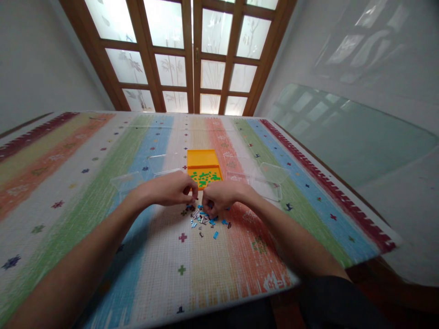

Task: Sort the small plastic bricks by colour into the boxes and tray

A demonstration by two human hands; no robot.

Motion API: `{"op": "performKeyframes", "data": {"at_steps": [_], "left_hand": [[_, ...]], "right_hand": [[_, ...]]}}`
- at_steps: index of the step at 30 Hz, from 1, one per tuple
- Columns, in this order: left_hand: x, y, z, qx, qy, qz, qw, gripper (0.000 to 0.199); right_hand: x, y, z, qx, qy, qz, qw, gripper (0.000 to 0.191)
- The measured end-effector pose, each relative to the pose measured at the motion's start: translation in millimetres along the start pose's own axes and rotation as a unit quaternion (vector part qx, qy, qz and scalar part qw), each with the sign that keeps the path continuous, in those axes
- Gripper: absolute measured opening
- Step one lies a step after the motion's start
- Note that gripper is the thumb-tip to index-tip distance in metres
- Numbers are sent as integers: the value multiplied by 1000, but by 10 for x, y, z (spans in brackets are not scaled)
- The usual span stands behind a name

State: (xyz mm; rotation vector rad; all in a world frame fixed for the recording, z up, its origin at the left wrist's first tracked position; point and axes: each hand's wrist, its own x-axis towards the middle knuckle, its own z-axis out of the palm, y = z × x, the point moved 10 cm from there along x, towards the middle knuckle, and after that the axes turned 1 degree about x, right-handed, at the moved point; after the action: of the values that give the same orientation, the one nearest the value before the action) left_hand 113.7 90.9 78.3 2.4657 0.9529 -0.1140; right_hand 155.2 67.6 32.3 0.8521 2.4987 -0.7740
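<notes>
A loose pile of small building-block pieces [204,218], blue, brown and pale grey, lies on the striped tablecloth [164,256]. My left hand [175,188] is at the pile's far left edge, its fingers pinched together; whatever they hold is too small to name. Over the pile's right side is my right hand [221,197], closed with fingertips pointing down among the pieces. What it grips is hidden. Just beyond both hands, an orange-yellow case [202,158] lies with its lid raised, and several green pieces [206,177] are spread inside it.
Clear plastic trays stand on either side of the case: one tray [126,182] beyond my left forearm, another tray [274,174] on the right. A glass panel [343,132] leans by the right wall. Wooden glazed doors [192,55] rise behind the table.
</notes>
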Motion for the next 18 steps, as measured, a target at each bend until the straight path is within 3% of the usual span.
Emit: {"op": "performKeyframes", "data": {"at_steps": [4,9,14,18], "left_hand": [[11,127,249,-23,-55,24,998,20],[77,239,391,-33,-53,71,996,18],[118,243,529,-15,-64,69,995,17],[133,279,537,15,-52,74,996,16]], "right_hand": [[-15,15,-27,-23,14,4,1000,12],[-25,32,-41,-66,19,20,997,9],[-74,42,-43,-71,-6,54,996,16],[-94,36,-50,-82,-16,64,994,20]]}}
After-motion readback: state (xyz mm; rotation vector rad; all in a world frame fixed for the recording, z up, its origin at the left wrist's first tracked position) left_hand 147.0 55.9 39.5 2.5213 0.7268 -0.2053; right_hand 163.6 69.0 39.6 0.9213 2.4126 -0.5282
